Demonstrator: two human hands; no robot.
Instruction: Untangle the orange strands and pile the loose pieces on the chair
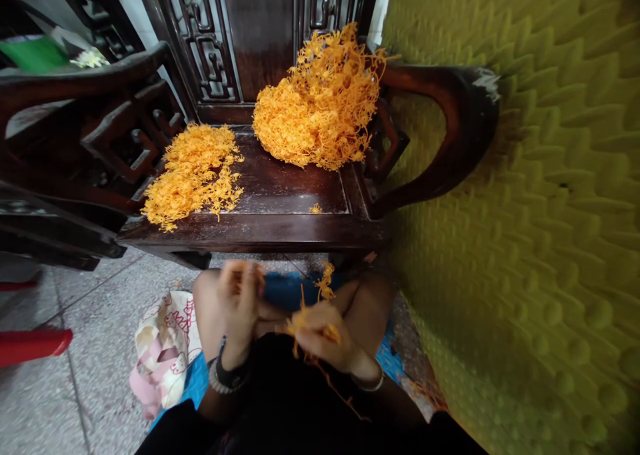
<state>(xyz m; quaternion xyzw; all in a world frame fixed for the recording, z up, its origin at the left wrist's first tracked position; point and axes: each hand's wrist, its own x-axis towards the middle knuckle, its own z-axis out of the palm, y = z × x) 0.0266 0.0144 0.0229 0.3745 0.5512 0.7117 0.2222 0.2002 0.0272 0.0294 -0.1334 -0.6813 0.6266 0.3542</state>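
Observation:
My left hand (241, 295) is raised above my left leg, fingers curled, with a blurred bit of orange at the fingertips. A bunch of thin, stringy orange pieces (332, 335), which look like plastic, is gripped in my right hand (325, 338) over my lap. Loose strands stick out of that fist, and one long strand trails down across my dark clothing. Just beyond it, a small orange cluster (326, 281) shows near my right knee. On the wooden chair seat (280, 181) lie a large orange heap (320, 108) at the back right and a flatter orange pile (195, 171) at the left.
One small orange piece (315, 209) lies near the seat's front edge. Curved armrests (465, 128) flank the seat. A yellow-green textured surface (525, 241) rises at the right. A cloth bag (165, 348) rests on the speckled floor at left, near a red object (35, 347).

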